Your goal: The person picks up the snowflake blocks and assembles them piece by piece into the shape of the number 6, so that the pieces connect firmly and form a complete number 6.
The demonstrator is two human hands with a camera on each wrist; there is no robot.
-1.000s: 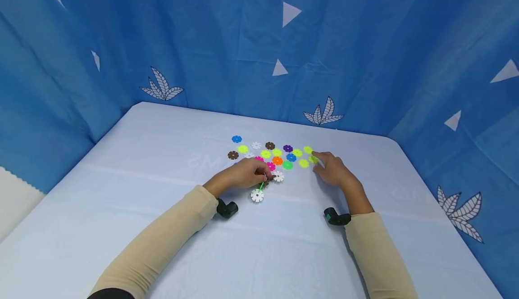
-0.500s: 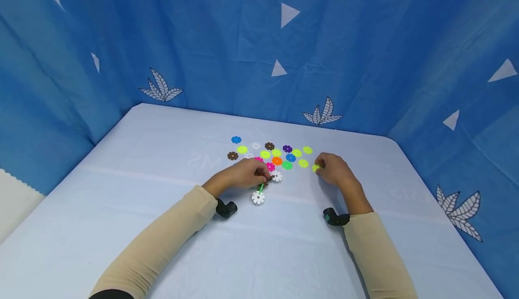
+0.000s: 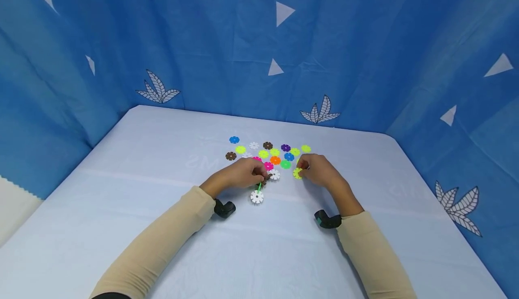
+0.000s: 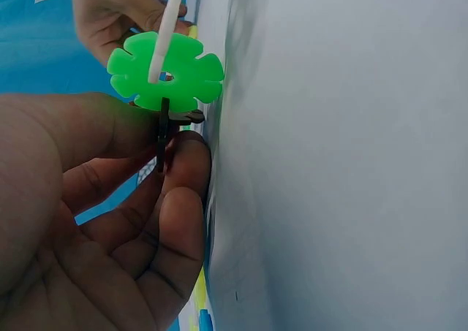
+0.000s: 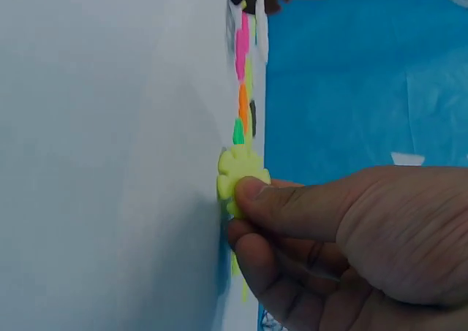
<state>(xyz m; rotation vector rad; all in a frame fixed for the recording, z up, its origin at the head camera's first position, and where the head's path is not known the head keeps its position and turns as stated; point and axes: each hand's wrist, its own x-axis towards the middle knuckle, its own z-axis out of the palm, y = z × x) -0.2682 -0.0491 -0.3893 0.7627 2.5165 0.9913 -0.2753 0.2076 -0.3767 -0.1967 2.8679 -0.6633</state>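
Observation:
My left hand [image 3: 245,173] pinches a small joined piece of notched plastic discs. In the left wrist view, a dark brown disc [image 4: 162,130] sits between thumb and fingers, with a green disc [image 4: 191,62] slotted onto it. A white disc [image 4: 170,28], seen edge-on there, is slotted into the green one; in the head view this white disc [image 3: 253,197] faces up at the near end. My right hand [image 3: 320,170] holds a yellow notched disc [image 5: 232,164] between thumb and fingertips, right of the joined piece and apart from it.
Several loose notched discs lie flat beyond the hands, among them a blue disc [image 3: 234,140], a brown disc [image 3: 230,156], a purple disc [image 3: 285,147], an orange disc [image 3: 275,160] and a green disc [image 3: 285,164]. A blue curtain [image 3: 227,42] hangs behind the white-covered table [image 3: 259,254].
My right hand has picked up a yellow disc from the right end of the group and carried it left, toward the left hand. The left hand has stayed nearly in place with the joined discs.

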